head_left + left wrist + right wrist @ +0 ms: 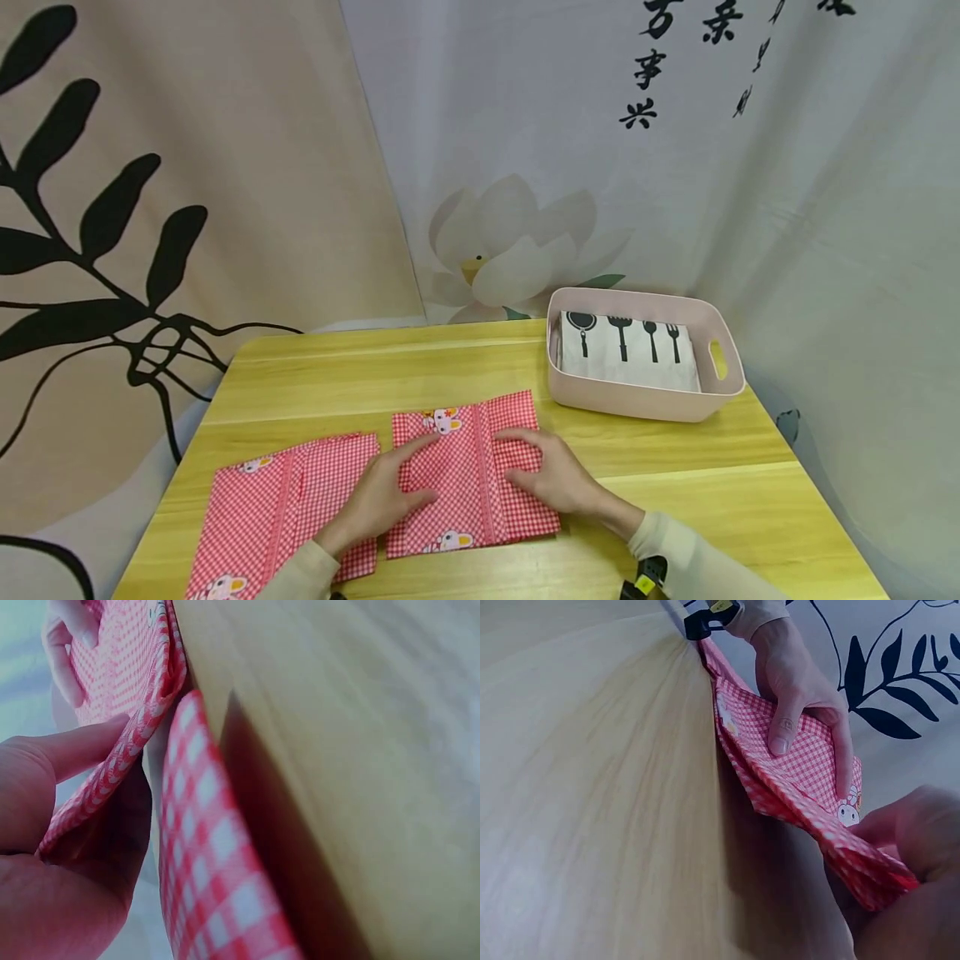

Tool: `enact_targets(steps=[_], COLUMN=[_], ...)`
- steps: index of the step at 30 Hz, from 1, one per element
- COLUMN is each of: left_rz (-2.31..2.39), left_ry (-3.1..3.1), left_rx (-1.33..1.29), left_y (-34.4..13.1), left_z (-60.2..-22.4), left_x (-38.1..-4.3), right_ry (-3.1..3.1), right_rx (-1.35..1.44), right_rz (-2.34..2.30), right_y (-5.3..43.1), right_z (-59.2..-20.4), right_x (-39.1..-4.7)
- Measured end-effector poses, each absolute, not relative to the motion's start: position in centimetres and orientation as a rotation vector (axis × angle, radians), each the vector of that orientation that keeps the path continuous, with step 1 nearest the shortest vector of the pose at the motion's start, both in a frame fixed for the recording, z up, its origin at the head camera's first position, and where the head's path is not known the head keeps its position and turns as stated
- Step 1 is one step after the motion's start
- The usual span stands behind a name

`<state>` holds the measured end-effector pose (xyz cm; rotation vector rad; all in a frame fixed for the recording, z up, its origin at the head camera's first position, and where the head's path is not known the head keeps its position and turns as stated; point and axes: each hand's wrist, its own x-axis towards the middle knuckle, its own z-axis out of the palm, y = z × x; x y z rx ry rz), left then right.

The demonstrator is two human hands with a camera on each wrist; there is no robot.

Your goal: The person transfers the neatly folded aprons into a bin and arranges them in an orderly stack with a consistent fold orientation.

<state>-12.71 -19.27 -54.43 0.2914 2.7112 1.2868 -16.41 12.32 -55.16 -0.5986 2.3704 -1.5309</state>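
Observation:
A folded red-and-white checked cloth point(457, 483) with white rabbit prints lies at the front middle of the table, lifted along its edges in the wrist views. My left hand point(378, 496) grips its left side, thumb on top and other fingers underneath, as the left wrist view shows. At the right side my right hand point(558, 475) holds the cloth, its thumb and index finger spread over the top; in the right wrist view, the edge runs between that hand's fingers. Beside it, partly under the left forearm, is a second folded checked cloth point(251, 508) of the same pattern.
A pale pink plastic basket point(637, 404) stands at the table's back right corner. Inside it lies a folded white cloth point(637, 371) printed with black utensils. The wooden table point(420, 358) backs onto hanging curtains point(525, 125) with leaf, flower and character prints.

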Motion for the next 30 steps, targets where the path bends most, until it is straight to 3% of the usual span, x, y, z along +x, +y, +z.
enact_targets(steps=[30], left_rz=[1.591], left_ry=[2.526], left_rx=[0.214], left_y=[-19.0], left_z=[-52.6], left_x=[-14.1], right_ry=[2.411], right_rx=[-0.464], right_rz=[-1.656], right_y=[14.9], right_z=[-52.1], right_x=[-17.1])
